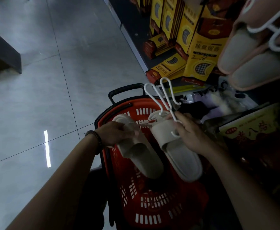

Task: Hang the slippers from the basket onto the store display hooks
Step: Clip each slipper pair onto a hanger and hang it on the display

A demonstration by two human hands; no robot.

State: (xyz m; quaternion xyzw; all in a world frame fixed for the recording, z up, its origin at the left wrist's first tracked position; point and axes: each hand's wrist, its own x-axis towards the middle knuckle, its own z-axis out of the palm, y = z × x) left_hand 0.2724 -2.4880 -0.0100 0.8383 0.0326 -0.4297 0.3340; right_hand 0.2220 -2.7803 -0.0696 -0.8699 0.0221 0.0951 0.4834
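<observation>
Head view:
- The slippers (177,151), a pale pair, are held up over the red basket (152,205), soles away from the camera and toes pointing down toward the person.
- A thin tie (145,122) with a red tag joins the pair at the far ends.
- The left hand (117,133) is on the outer side of the left slipper. Its fingers are curled in a pinch at that slipper's far end, where the tie starts.
- A dark bead bracelet (94,138) sits on the left wrist.
- The right hand (190,133) lies against the right slipper's outer edge, fingers and thumb closed round the lower stem of a white hanger (162,97).
- The hanger's two loops stick up past the slippers, toward the basket's black handle (126,92).
- The hands are apart, with the pair spanning the gap between them.
- Upper right, pink slippers (252,52) hang on the display from their own white hanger (271,25).
- Yellow boxes (200,47) stand on the shelf beside them.
- Grey floor tiles (53,80) fill the left side.
</observation>
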